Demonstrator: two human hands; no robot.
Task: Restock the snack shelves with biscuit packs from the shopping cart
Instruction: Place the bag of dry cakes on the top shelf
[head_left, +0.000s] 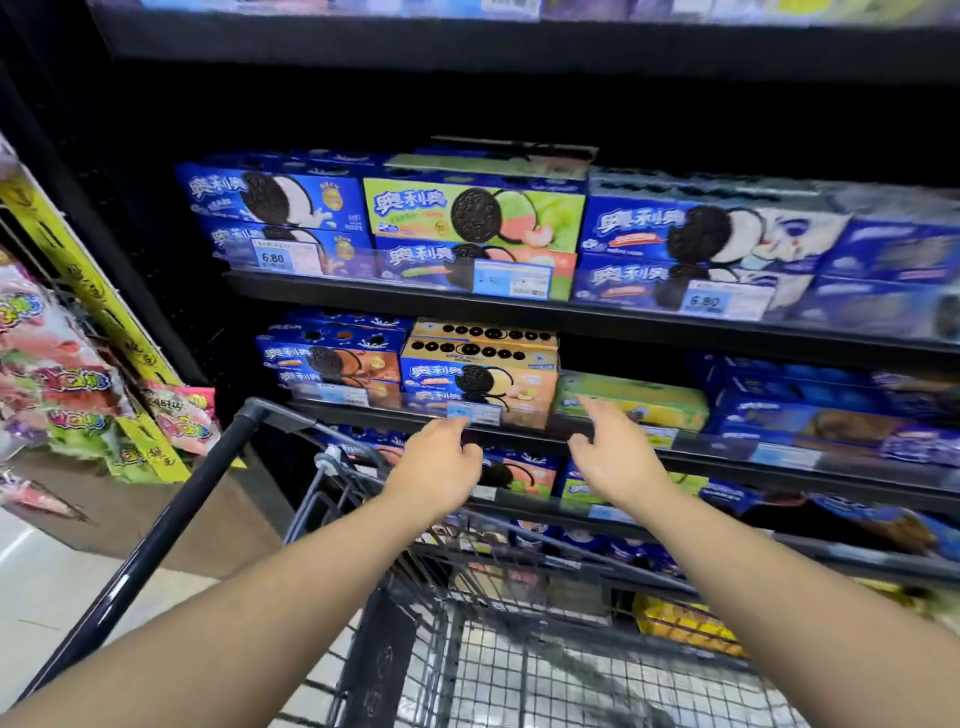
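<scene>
Both forearms reach out over the wire cart (431, 623), whose dark handle (156, 540) slants off to the left. One yellow pack (685, 631) lies low in the cart at the right. The left hand (441, 467) is at the shelf lip (524, 442), fingers loosely curled and holding nothing. The right hand (618, 457) is spread wide and empty, with its fingertips at the front edge of a low green box (639, 400). Beside the green box stand taller orange boxes (483, 379). Dark open room shows above the green box, under the upper shelf (415, 301).
</scene>
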